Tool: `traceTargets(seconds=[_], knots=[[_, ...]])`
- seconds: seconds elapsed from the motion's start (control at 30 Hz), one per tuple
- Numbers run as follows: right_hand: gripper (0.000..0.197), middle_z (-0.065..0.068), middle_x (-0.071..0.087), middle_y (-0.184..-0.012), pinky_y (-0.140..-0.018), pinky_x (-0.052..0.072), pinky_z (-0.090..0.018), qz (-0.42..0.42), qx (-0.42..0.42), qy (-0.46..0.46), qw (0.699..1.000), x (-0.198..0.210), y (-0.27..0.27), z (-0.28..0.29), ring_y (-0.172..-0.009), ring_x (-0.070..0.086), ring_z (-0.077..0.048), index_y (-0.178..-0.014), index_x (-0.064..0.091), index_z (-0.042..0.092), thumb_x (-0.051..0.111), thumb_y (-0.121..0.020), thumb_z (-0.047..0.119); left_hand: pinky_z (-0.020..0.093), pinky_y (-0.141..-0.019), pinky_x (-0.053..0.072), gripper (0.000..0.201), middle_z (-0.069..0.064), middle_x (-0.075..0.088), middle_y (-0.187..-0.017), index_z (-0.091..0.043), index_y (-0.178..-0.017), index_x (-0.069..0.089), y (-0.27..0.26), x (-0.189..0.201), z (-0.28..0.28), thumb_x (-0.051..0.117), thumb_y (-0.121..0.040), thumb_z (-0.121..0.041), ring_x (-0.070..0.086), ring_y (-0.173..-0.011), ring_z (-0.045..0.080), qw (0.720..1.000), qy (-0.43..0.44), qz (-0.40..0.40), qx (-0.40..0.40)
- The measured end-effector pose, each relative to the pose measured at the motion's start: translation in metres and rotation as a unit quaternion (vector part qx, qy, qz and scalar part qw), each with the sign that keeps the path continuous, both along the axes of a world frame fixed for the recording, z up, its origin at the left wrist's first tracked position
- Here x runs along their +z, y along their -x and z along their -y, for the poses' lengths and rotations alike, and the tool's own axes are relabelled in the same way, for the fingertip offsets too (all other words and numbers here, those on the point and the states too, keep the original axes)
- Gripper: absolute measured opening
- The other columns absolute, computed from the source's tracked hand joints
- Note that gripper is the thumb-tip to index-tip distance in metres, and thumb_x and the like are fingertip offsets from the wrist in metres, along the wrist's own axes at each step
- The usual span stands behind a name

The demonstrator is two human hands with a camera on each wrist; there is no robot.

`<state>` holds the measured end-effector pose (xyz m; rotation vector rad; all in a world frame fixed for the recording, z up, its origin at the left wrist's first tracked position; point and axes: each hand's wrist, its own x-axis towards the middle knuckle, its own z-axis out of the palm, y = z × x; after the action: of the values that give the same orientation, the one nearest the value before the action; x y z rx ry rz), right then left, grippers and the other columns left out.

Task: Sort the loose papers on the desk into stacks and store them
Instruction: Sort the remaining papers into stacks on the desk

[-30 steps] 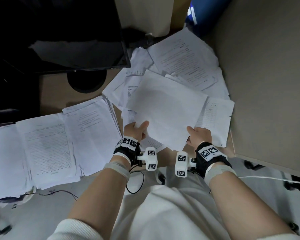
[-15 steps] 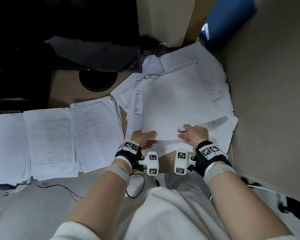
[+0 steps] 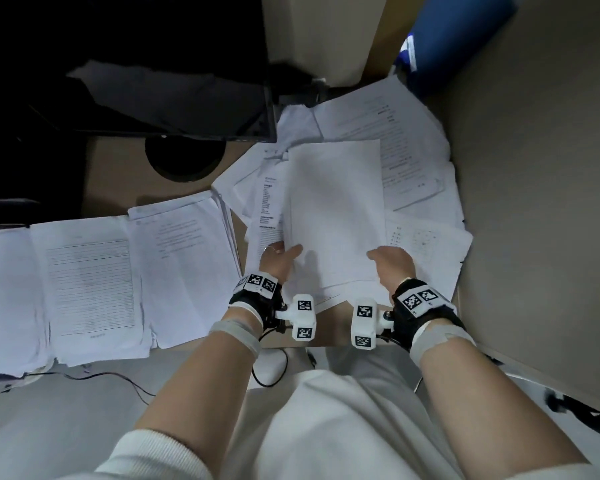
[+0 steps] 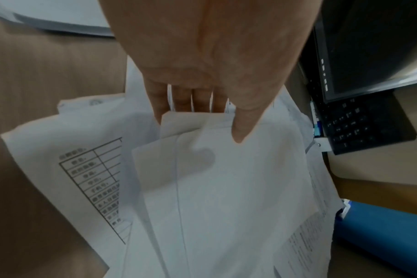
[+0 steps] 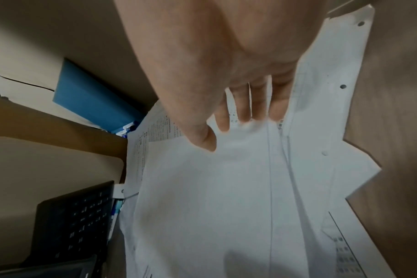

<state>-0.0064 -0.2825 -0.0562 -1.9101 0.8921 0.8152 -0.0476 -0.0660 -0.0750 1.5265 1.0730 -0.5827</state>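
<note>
A bundle of blank white sheets point(image 3: 336, 209) lies lengthwise over the loose pile of printed papers point(image 3: 413, 161) on the right of the desk. My left hand point(image 3: 284, 252) pinches its near left corner, thumb point(image 4: 240, 131) on top and fingers underneath. My right hand point(image 3: 383, 258) pinches the near right corner the same way, thumb point(image 5: 205, 141) above the bundle point(image 5: 214, 206). In the left wrist view the bundle point(image 4: 226, 188) covers a sheet with a printed table point(image 4: 90, 178). Three sorted stacks lie side by side at the left point(image 3: 184, 265), point(image 3: 87, 289), point(image 3: 0, 299).
A dark monitor point(image 3: 153, 81) on a round base point(image 3: 184, 161) stands at the back left, with a black keyboard point(image 4: 360, 124) under it. A blue binder point(image 3: 458, 39) leans at the back right. A beige partition point(image 3: 534, 202) walls off the right side.
The bundle was held up at a slant a second ago; it has come down onto the loose pile and been turned straight, with both hands still on its near edge.
</note>
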Motion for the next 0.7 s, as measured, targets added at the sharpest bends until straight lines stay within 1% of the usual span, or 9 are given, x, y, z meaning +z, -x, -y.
traceTargets(seconds=[0.07, 0.1, 0.2, 0.27, 0.33, 0.43, 0.53, 0.63, 0.7], knots=[[0.063, -0.009, 0.053, -0.139, -0.102, 0.044, -0.042, -0.001, 0.008, 0.044, 0.999, -0.007, -0.005, 0.005, -0.123, 0.052, -0.030, -0.138, 0.049, 0.015, 0.069, -0.082, 0.034, 0.044, -0.101, 0.051, 0.045, 0.013, 0.065, -0.124, -0.004, -0.132, 0.058, -0.004, -0.004, 0.001, 0.067, -0.091, -0.021, 0.063, -0.114, 0.031, 0.998, -0.051, -0.002, -0.046], [0.072, -0.009, 0.047, -0.144, -0.106, 0.041, -0.046, -0.007, 0.008, 0.050, 0.999, -0.010, -0.006, 0.006, -0.129, 0.047, -0.032, -0.144, 0.042, 0.015, 0.070, -0.081, 0.035, 0.042, -0.097, 0.054, 0.039, 0.014, 0.068, -0.117, -0.004, -0.125, 0.062, -0.005, -0.004, 0.001, 0.068, -0.089, -0.016, 0.065, -0.108, 0.031, 0.997, -0.054, -0.011, -0.063], [0.094, -0.011, 0.045, -0.146, -0.107, 0.041, -0.052, -0.037, -0.019, 0.017, 0.999, -0.023, -0.008, 0.004, -0.130, 0.046, -0.035, -0.151, 0.025, 0.014, 0.073, -0.074, 0.038, 0.031, -0.066, 0.054, 0.011, 0.014, 0.068, -0.085, -0.005, -0.091, 0.063, -0.005, -0.002, 0.000, 0.072, -0.084, -0.007, 0.065, -0.079, 0.028, 0.997, -0.002, -0.044, -0.071], [0.102, -0.010, 0.047, -0.143, -0.106, 0.042, -0.053, -0.056, -0.021, 0.017, 0.998, -0.027, -0.008, 0.001, -0.129, 0.047, -0.035, -0.152, 0.023, 0.014, 0.075, -0.069, 0.040, 0.033, -0.066, 0.053, 0.024, 0.015, 0.066, -0.082, -0.004, -0.092, 0.061, -0.001, 0.000, -0.002, 0.079, -0.080, -0.012, 0.062, -0.074, 0.028, 0.994, 0.046, -0.085, -0.050], [0.086, -0.007, 0.053, -0.138, -0.104, 0.045, -0.049, -0.053, 0.005, 0.018, 0.998, -0.027, -0.008, 0.000, -0.125, 0.051, -0.033, -0.147, 0.034, 0.012, 0.075, -0.075, 0.037, 0.041, -0.079, 0.058, 0.037, 0.018, 0.069, -0.088, 0.001, -0.103, 0.064, 0.006, 0.001, 0.000, 0.083, -0.075, -0.014, 0.066, -0.079, 0.030, 0.987, 0.099, -0.110, -0.056], [0.035, -0.011, 0.069, -0.120, -0.095, 0.052, -0.041, -0.025, 0.081, 0.025, 0.996, -0.026, -0.011, 0.007, -0.105, 0.064, -0.032, -0.121, 0.064, 0.008, 0.064, -0.088, 0.022, 0.034, -0.071, 0.061, 0.033, 0.016, 0.073, -0.099, -0.001, -0.110, 0.065, 0.011, 0.002, 0.011, 0.078, -0.081, -0.010, 0.070, -0.085, 0.029, 0.982, 0.129, -0.118, -0.077], [0.030, -0.011, 0.069, -0.117, -0.094, 0.050, -0.041, -0.028, 0.145, 0.098, 0.984, -0.020, -0.021, 0.020, -0.105, 0.062, -0.035, -0.118, 0.066, 0.016, 0.052, -0.091, 0.019, 0.037, -0.075, 0.061, 0.035, 0.015, 0.072, -0.104, -0.005, -0.113, 0.063, 0.010, -0.004, 0.024, 0.078, -0.086, -0.021, 0.071, -0.092, 0.030, 0.990, 0.112, -0.087, 0.018], [0.037, -0.014, 0.057, -0.134, -0.107, 0.039, -0.047, -0.060, 0.257, 0.203, 0.943, -0.011, -0.041, 0.033, -0.125, 0.046, -0.039, -0.129, 0.058, 0.020, 0.043, -0.096, 0.017, 0.038, -0.077, 0.054, 0.027, 0.011, 0.070, -0.089, -0.015, -0.087, 0.061, 0.011, -0.010, 0.040, 0.079, -0.080, -0.034, 0.071, -0.088, 0.032, 0.992, 0.088, -0.079, 0.050], [0.041, -0.017, 0.048, -0.141, -0.112, 0.031, -0.048, -0.070, 0.317, 0.245, 0.913, -0.008, -0.054, 0.038, -0.133, 0.036, -0.039, -0.135, 0.053, 0.015, 0.041, -0.095, 0.016, 0.034, -0.062, 0.047, 0.027, 0.015, 0.063, -0.077, -0.017, -0.064, 0.057, 0.014, -0.011, 0.052, 0.079, -0.068, -0.034, 0.067, -0.071, 0.030, 0.988, 0.094, -0.102, 0.064]])
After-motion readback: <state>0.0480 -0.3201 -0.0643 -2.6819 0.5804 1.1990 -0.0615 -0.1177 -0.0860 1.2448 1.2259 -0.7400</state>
